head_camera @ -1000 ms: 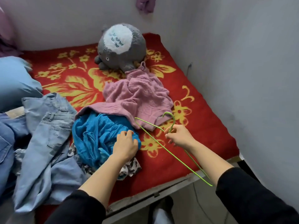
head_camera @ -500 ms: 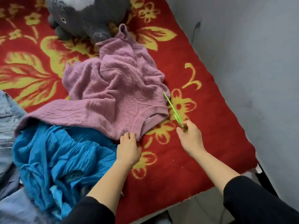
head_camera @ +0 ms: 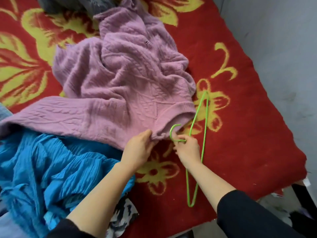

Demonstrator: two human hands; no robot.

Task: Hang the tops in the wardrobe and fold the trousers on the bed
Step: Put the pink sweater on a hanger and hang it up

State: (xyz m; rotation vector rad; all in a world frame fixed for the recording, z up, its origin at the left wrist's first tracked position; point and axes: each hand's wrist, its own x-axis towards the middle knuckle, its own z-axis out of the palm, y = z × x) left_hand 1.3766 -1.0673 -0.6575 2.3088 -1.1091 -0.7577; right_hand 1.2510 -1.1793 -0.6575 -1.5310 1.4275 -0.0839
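A crumpled pink knitted sweater (head_camera: 123,79) lies on the bed, its ribbed hem toward me. My left hand (head_camera: 139,148) pinches that hem at its near edge. My right hand (head_camera: 187,148) grips the neck of a green wire hanger (head_camera: 205,127), just below the hook, which sits right at the hem opening. The hanger's triangle runs from beside the sweater down along my right forearm. A pleated blue top (head_camera: 44,167) lies bunched at the lower left, partly under the sweater's sleeve.
The bed carries a red blanket with yellow flowers (head_camera: 240,117). A grey plush toy (head_camera: 72,4) sits at the top edge. A black-and-white patterned cloth (head_camera: 123,215) peeks out under my left arm. A grey wall (head_camera: 283,48) runs close along the right side.
The view has closed in on the sweater. My left hand moved from the blue top to the sweater's hem. My right hand brought the hanger's hook to the hem.
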